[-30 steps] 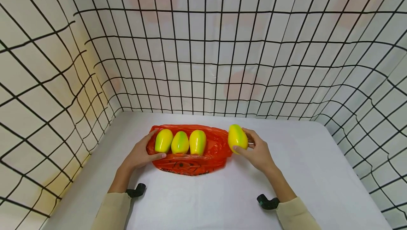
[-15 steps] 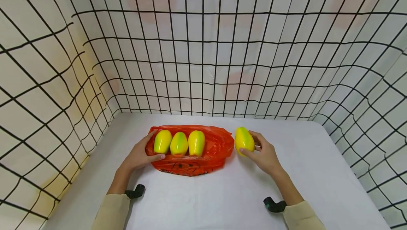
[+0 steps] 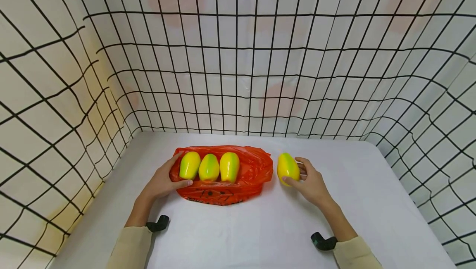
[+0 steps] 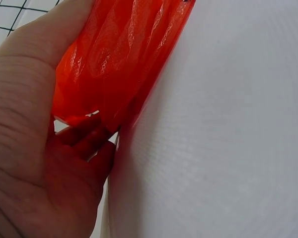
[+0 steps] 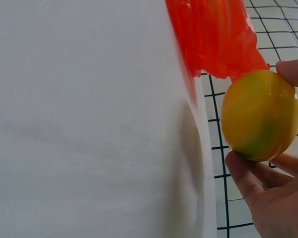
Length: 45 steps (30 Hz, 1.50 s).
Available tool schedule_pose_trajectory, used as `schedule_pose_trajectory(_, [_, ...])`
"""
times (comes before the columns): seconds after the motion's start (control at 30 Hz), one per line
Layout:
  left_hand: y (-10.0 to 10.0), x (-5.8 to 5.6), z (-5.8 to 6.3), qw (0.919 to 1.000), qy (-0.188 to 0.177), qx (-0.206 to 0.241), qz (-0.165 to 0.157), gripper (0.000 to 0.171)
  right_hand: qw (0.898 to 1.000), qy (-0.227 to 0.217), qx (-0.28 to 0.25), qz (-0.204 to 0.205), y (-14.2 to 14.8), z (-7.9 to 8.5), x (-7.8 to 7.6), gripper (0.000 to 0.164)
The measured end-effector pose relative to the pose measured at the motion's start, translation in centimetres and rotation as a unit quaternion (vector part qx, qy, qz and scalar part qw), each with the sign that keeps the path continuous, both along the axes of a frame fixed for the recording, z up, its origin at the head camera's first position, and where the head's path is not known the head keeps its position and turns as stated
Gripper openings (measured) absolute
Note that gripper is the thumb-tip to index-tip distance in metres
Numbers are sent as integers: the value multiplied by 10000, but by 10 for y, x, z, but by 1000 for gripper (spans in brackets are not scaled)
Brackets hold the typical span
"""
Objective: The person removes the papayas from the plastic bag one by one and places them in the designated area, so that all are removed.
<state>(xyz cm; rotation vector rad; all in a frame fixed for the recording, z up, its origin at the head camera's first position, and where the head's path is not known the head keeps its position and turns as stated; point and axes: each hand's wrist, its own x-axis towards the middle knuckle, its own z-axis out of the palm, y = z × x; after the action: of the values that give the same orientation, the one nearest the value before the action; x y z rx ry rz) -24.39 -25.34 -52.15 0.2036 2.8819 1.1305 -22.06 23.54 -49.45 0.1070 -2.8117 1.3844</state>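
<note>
A red plastic bag [image 3: 255,166] lies on the white table with its mouth spread upward. Three glossy yellow-green mangoes sit side by side in it: a left mango [image 3: 190,165], a middle mango [image 3: 209,168] and a right mango [image 3: 229,167]. My left hand [image 3: 163,181] holds the bag's left end, thumb over the front rim; its fingers show behind the red film [image 4: 104,64] in the left wrist view. Just right of the bag, my right hand [image 3: 313,185] grips another mango [image 3: 288,169], thumb on one side and fingers on the other, as the right wrist view also shows.
A black wire grid [image 3: 238,72] backed by white sheeting rises behind the table and along both sides. White cloth covers the table [image 3: 238,236]. Each wrist wears a small black camera mount, one on the left [image 3: 159,223] and one on the right [image 3: 323,242].
My right hand has carried its mango rightward and slightly down, from the bag's right edge to a spot apart from it. The left hand and bag have stayed almost in place.
</note>
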Motion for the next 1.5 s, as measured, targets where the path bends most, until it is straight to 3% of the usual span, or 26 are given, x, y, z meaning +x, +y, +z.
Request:
schedule_pose_trajectory(0.13, [0,1,0,10000,-32,-26,18,120,9997,-247,59,-11,0,-3,0,92])
schedule_pose_trajectory(0.5, [2,0,2,10000,-26,83,8,119,9984,-489,267,103,-8,-9,3,88])
schedule_pose_trajectory(0.9, [0,0,1,10000,-72,2,2,119,9970,-480,559,218,-13,-8,4,96])
schedule_pose_trajectory(1.5, [-1,1,1,9999,-110,36,55,120,9970,-517,483,309,-13,-8,5,95])
